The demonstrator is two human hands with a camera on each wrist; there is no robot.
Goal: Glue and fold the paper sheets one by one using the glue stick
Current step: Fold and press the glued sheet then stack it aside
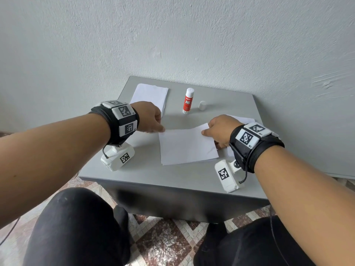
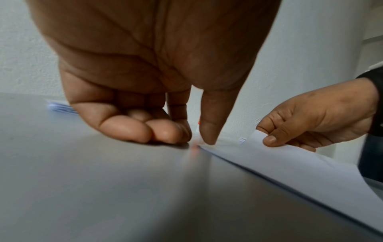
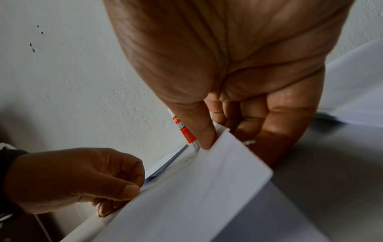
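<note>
A white paper sheet [image 1: 186, 146] lies mid-table, folded over on itself, its far edge lifted. My left hand [image 1: 162, 129] pinches the sheet's far left corner, thumb on top, the other fingers curled against the table. In the left wrist view the left thumb [image 2: 209, 137] presses that corner down. My right hand [image 1: 206, 131] pinches the far right corner and holds it raised; in the right wrist view the right thumb [image 3: 205, 139] lies on the paper [image 3: 196, 196]. The red-and-white glue stick [image 1: 188, 101] stands uncapped behind the sheet, with nothing touching it.
The white cap [image 1: 202, 105] stands right of the glue stick. One stack of white sheets [image 1: 149, 95] lies at the back left, and more sheets [image 1: 242, 120] lie under my right wrist. The grey table [image 1: 153, 179] stands against a pale wall; my knees are below its front edge.
</note>
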